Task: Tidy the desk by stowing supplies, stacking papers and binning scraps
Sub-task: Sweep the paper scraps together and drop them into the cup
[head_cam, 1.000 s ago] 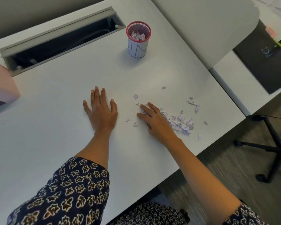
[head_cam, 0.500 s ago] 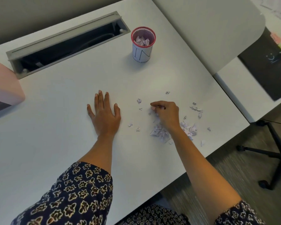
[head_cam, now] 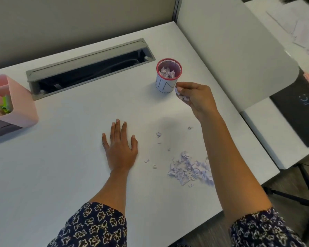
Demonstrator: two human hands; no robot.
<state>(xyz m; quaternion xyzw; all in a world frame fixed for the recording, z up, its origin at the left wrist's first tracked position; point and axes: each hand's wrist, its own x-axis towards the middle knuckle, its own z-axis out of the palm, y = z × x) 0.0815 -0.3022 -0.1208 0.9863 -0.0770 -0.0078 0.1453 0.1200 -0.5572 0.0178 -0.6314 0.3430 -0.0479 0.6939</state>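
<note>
A small red-rimmed mesh cup (head_cam: 165, 85) labelled as a bin stands on the white desk (head_cam: 61, 166) and holds crumpled paper bits. My right hand (head_cam: 194, 98) is raised just right of the cup and pinches a clump of paper scraps (head_cam: 182, 97) in its curled fingers. A pile of torn paper scraps (head_cam: 189, 168) lies on the desk near the front edge, with a few stray bits around it. My left hand (head_cam: 120, 148) lies flat on the desk, fingers spread, left of the pile.
A pink desk organiser (head_cam: 12, 102) with green clips sits at the far left. An open grey cable tray (head_cam: 89, 68) runs along the back. A grey partition (head_cam: 230, 50) borders the right side, with a dark mat (head_cam: 298, 107) on the neighbouring desk. Chair legs (head_cam: 296, 195) stand below right.
My right hand closed on a clump of scraps from the pile, lifted off the desk and moved up beside the cup. My left hand stayed flat.
</note>
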